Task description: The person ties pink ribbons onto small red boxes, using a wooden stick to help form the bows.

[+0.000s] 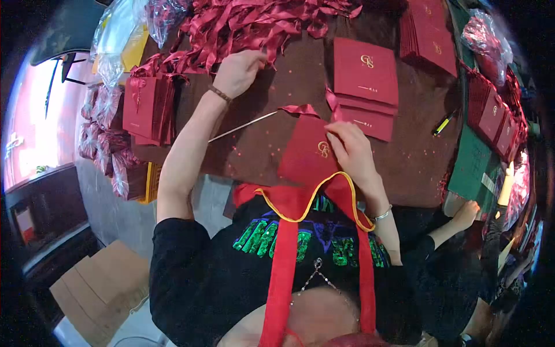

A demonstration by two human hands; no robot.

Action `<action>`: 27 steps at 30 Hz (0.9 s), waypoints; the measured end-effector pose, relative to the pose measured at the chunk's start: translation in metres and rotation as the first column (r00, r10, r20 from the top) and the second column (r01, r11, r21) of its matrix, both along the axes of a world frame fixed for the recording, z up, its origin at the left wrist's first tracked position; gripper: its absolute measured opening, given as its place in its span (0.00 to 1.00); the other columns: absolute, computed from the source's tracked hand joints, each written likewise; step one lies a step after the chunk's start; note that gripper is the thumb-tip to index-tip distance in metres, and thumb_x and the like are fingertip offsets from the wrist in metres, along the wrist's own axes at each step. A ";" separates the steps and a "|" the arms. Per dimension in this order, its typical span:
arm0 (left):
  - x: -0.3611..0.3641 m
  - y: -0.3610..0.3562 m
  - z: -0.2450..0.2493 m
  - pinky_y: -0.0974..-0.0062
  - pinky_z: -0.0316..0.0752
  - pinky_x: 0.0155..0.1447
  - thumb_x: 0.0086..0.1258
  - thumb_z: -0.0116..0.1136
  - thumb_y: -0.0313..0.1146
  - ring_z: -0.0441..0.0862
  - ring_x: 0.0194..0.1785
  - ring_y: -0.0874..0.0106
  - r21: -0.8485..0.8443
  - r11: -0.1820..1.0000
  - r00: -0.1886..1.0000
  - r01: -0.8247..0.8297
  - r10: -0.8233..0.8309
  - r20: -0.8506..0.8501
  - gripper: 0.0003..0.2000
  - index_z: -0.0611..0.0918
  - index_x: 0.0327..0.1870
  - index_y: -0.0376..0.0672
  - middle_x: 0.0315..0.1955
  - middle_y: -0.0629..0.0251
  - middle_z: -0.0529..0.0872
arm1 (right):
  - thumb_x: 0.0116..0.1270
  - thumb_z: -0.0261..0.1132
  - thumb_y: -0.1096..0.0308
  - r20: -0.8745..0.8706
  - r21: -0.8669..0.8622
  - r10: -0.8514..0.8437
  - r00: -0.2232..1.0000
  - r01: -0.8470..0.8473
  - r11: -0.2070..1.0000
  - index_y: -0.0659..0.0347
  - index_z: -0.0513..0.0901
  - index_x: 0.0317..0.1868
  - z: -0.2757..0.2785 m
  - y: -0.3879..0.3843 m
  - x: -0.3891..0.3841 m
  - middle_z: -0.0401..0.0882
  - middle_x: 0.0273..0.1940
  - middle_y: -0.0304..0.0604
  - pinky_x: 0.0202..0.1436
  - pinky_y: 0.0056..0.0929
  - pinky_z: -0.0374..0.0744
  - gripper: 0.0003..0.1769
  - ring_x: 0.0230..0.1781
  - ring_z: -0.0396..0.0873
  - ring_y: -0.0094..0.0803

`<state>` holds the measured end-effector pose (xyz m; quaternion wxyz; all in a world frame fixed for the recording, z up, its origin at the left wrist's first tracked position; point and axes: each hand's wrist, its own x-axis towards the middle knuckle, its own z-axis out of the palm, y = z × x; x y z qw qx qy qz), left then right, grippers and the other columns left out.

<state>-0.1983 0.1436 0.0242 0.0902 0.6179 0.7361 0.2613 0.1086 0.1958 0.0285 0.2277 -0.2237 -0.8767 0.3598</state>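
Ribbon pile: at 12 o'clock on the worktop. The left hand curls into its edge, and a tug may drag out a tangle.
Red cover: at 6 o'clock, held at its top edge by the right hand. It may slip or crease.
Rod: loose at the cover's 9 o'clock. The forearm may knock it.
Hidden: whether the left hand actually grips a ribbon cannot be told, and the gold lettering is unreadable.

A pen lies beside green folders.

Brown table under booklets, ribbons, pen
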 end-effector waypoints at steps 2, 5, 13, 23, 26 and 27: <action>0.001 -0.011 0.005 0.75 0.72 0.55 0.61 0.45 0.19 0.82 0.45 0.70 -0.016 0.993 0.967 0.113 -0.107 0.232 0.18 0.78 0.52 0.42 0.42 0.59 0.84 | 0.62 0.60 0.72 0.012 0.046 -0.004 1.000 0.003 0.999 0.64 0.79 0.40 -0.003 0.002 -0.003 0.79 0.38 0.48 0.47 0.34 0.74 0.07 0.41 0.77 0.42; 0.003 -0.022 0.017 0.75 0.73 0.53 0.59 0.44 0.16 0.81 0.46 0.69 0.106 0.990 0.986 0.094 -0.107 0.125 0.21 0.78 0.52 0.42 0.42 0.59 0.84 | 0.59 0.60 0.72 0.091 0.261 0.077 0.993 -0.098 0.960 0.59 0.79 0.42 -0.006 0.004 -0.011 0.78 0.41 0.40 0.48 0.34 0.69 0.10 0.44 0.74 0.37; 0.005 -0.043 0.099 0.81 0.75 0.43 0.62 0.57 0.21 0.80 0.38 0.76 0.510 0.834 0.929 -0.210 0.007 0.371 0.06 0.82 0.39 0.37 0.38 0.62 0.83 | 0.57 0.56 0.76 0.201 0.206 0.039 0.979 -0.081 0.975 0.61 0.76 0.50 -0.028 0.016 -0.029 0.77 0.43 0.46 0.45 0.39 0.70 0.18 0.44 0.73 0.45; 0.091 -0.043 0.064 0.76 0.74 0.38 0.68 0.51 0.33 0.81 0.35 0.71 -0.189 0.980 0.799 0.063 0.064 0.598 0.09 0.77 0.44 0.38 0.29 0.60 0.82 | 0.62 0.55 0.73 0.328 0.128 0.012 0.945 -0.057 0.990 0.59 0.78 0.48 -0.012 0.018 -0.025 0.78 0.38 0.47 0.44 0.41 0.71 0.14 0.42 0.76 0.47; 0.114 -0.044 0.023 0.71 0.74 0.37 0.68 0.52 0.36 0.82 0.36 0.63 -0.038 0.986 0.879 0.160 -0.124 0.460 0.10 0.78 0.42 0.39 0.32 0.56 0.82 | 0.64 0.54 0.66 0.433 0.344 -0.040 0.900 -0.124 0.931 0.52 0.77 0.51 0.007 0.009 -0.017 0.78 0.35 0.42 0.41 0.36 0.66 0.15 0.36 0.77 0.39; 0.119 -0.045 0.023 0.69 0.73 0.38 0.67 0.52 0.36 0.81 0.37 0.61 -0.099 0.978 0.901 0.183 -0.127 0.414 0.10 0.79 0.41 0.40 0.34 0.56 0.82 | 0.64 0.54 0.66 0.437 0.343 -0.041 0.899 -0.125 0.931 0.52 0.77 0.51 0.008 0.007 -0.015 0.78 0.35 0.42 0.41 0.36 0.66 0.15 0.36 0.77 0.39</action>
